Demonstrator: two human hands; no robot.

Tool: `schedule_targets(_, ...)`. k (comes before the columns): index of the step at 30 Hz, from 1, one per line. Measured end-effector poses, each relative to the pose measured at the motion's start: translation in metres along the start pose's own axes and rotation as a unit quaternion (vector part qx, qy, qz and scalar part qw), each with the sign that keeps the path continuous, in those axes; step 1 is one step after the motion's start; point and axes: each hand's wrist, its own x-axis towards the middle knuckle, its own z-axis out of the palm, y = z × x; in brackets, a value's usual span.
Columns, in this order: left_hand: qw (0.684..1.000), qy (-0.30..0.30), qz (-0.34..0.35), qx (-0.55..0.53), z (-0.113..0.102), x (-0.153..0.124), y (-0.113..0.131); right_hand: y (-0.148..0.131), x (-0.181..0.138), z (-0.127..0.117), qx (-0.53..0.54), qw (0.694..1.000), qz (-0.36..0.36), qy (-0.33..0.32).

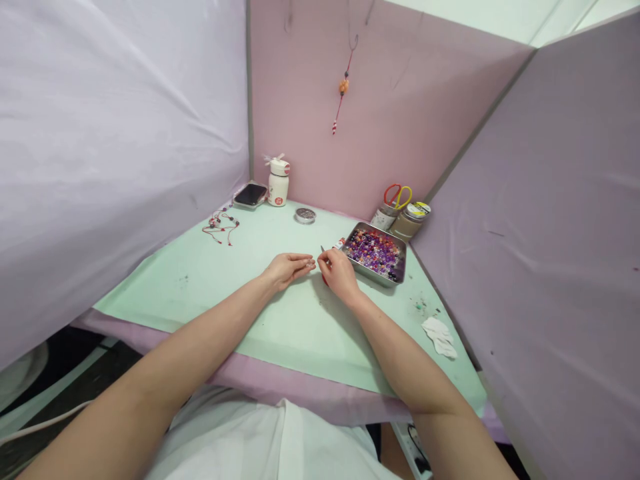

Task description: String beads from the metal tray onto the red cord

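My left hand (286,271) reaches in over the middle of the green-covered table, its fingers stretched to the right and slightly cupped. Tiny clear, shiny bits, which look like beads (310,263), rest at its fingertips. Close beside them, my right hand (341,273) is closed in a pinch, thumb and fingertips together. A thin dark point sticks up past these fingers, and a bit of red shows under the hand; what it grips is mostly hidden. Just right of my right hand stands a metal tray (383,281) of purple, orange, red and clear beads.
Behind the tray stand a jar with red and yellow scissors (399,196) and a lidded jar (411,220). Farther left are a round tin (305,215), white bottle (279,183), phone (251,195) and red beaded cords (221,225). A crumpled tissue (439,337) lies right; a beaded strand (343,87) hangs behind.
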Motion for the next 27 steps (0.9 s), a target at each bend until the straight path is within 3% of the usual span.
schedule_targets(8,1.0,0.007,0.0,0.005,-0.001,0.002,-0.0011,-0.0029,0.0008,-0.002,-0.052,0.998,-0.009,-0.019)
schedule_targets(27,1.0,-0.002,0.004,0.02,0.0019,-0.0023,-0.0001,-0.0045,0.0012,-0.0018,-0.01,0.999,-0.004,-0.041)
